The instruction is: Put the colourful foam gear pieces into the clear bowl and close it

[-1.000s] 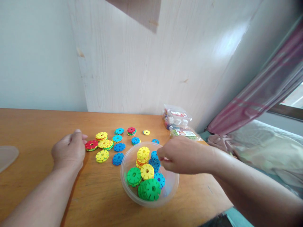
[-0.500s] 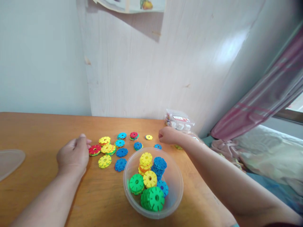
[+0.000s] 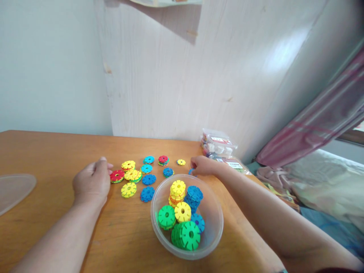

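My left hand (image 3: 92, 181) is closed beside the red notched plastic disc (image 3: 116, 175); whether its curled fingers hold anything is hidden. My right hand (image 3: 205, 166) has its fingers pinched down at a small blue notched disc (image 3: 191, 172) on the table, partly covering it. Between the hands lie stacks of notched discs, among them a yellow stack (image 3: 129, 189), a blue stack (image 3: 147, 193) and a red-topped stack (image 3: 163, 160). Nearer me stands a clear round tub (image 3: 215, 231) with green discs (image 3: 190, 235), yellow discs (image 3: 182, 211) and blue discs (image 3: 195, 194).
Clear plastic packs (image 3: 218, 144) are stacked at the table's back right, by the wall. A translucent lid (image 3: 17, 191) lies at the left edge. Bedding (image 3: 315, 182) and a pink curtain (image 3: 309, 113) are beyond the table's right side.
My right hand has come down and its fingers now cover part of the small blue disc. My left hand stays beside the red disc. The view has shifted slightly.
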A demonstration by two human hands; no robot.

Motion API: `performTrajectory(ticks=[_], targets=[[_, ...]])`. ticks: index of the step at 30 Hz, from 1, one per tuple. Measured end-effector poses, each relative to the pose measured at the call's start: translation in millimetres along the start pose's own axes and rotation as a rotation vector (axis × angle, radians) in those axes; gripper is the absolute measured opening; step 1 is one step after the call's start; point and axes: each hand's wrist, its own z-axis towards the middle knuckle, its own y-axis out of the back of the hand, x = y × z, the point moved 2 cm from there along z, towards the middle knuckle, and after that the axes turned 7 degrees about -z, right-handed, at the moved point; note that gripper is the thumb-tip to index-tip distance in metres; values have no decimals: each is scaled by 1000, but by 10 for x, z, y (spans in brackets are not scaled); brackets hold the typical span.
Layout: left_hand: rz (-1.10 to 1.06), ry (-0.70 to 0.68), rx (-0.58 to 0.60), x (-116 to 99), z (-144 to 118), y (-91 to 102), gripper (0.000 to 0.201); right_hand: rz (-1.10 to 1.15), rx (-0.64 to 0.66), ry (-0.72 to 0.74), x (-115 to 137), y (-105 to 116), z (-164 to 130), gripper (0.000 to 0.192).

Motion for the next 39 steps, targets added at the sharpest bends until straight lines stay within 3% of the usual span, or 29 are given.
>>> performTrajectory(ticks=[3,7,10,12,16,21,29,39], targets=[[-11,3,-16,-17,-10,2,34,83,-91,-4,-26,97,-147,14],[-7,14,-19,-63,-32,4,34,330,-182,68,53,372,-542,13],[-10,28,-20,-77,-37,-1,32,453,-69,178,196,525,-881,14],[-15,37,-27,-79,-37,-6,33,423,3,250,314,561,-1064,13],[-35,52,-28,-92,-41,-21,33,267,-5,400,559,516,-1264,14],[-36,62,-31,-137,-57,-17,32,71,-26,399,721,389,-1311,16],[-31,30,-26,-100,-46,-9,34,-87,71,349,774,264,-1280,21],[-3,6,-10,22,15,-12,37,-37,-115,194,597,476,-1128,21]])
